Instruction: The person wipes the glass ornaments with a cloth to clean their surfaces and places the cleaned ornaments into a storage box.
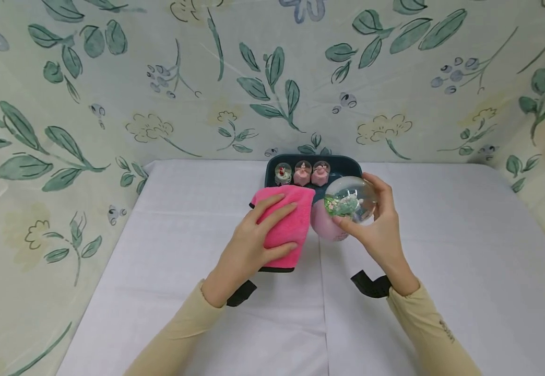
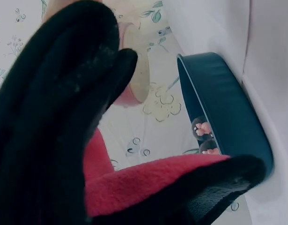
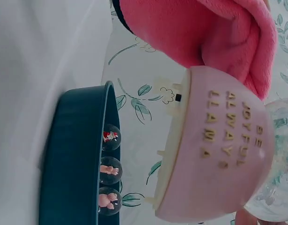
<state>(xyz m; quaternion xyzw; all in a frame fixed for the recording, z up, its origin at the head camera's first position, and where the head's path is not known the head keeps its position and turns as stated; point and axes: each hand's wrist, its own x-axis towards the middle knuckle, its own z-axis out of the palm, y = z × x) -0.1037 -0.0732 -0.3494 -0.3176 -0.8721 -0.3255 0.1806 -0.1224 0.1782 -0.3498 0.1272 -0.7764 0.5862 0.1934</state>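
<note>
My right hand (image 1: 384,235) grips the clear dome of a large snow globe (image 1: 350,196), thumb on the near side and fingers on the far side. Green and white figures show inside it. Its pink base (image 3: 218,145) carries raised gold letters, and in the right wrist view it hangs above the table. A bright pink cloth (image 1: 300,216) with dark edging is held in my left hand (image 1: 244,240), fingers spread across its top and thumb on the near part. The cloth is beside the base; whether they touch, I cannot tell.
Behind the hands, a dark teal tray (image 1: 354,163) stands on the white-covered table (image 1: 183,230). Three small snow globes (image 1: 302,174) sit in a row in it; the cloth and large globe hide its front. A leaf-patterned curtain (image 1: 206,78) rises behind the table.
</note>
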